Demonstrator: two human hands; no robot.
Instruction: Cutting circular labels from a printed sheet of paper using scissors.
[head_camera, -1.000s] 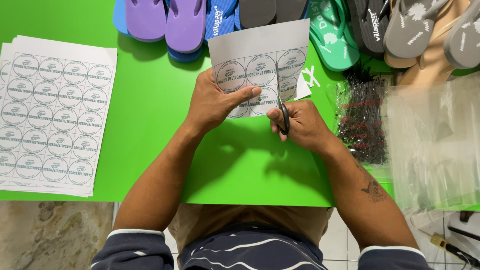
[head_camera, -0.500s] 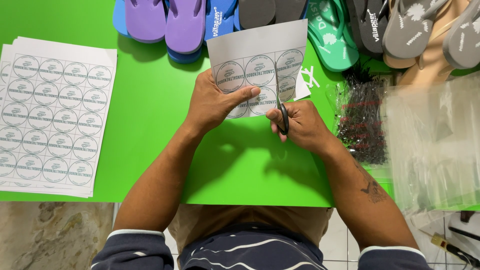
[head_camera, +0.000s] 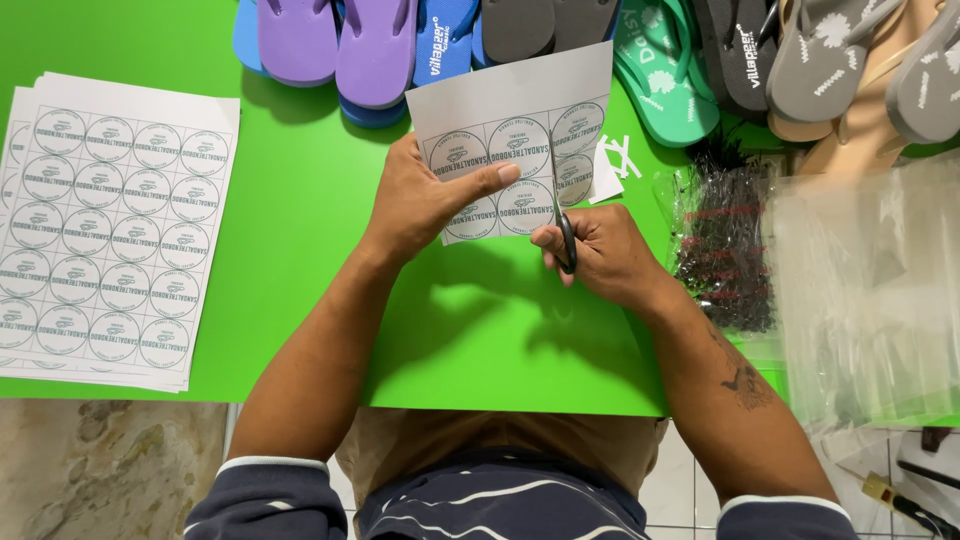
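Observation:
My left hand (head_camera: 425, 200) holds up a white sheet of round printed labels (head_camera: 515, 135) by its lower left edge, thumb pressed across the front. My right hand (head_camera: 600, 250) grips black-handled scissors (head_camera: 562, 215) whose blades run upward into the sheet between two columns of labels. Both hands hover above the green table (head_camera: 300, 200), near its middle.
A stack of full label sheets (head_camera: 110, 230) lies at the left. Flip-flops in purple (head_camera: 335, 45), blue, grey, green and beige line the far edge. Clear plastic bags (head_camera: 870, 280) and a bag of black fasteners (head_camera: 725, 240) sit right. Paper offcuts (head_camera: 620, 160) lie behind the sheet.

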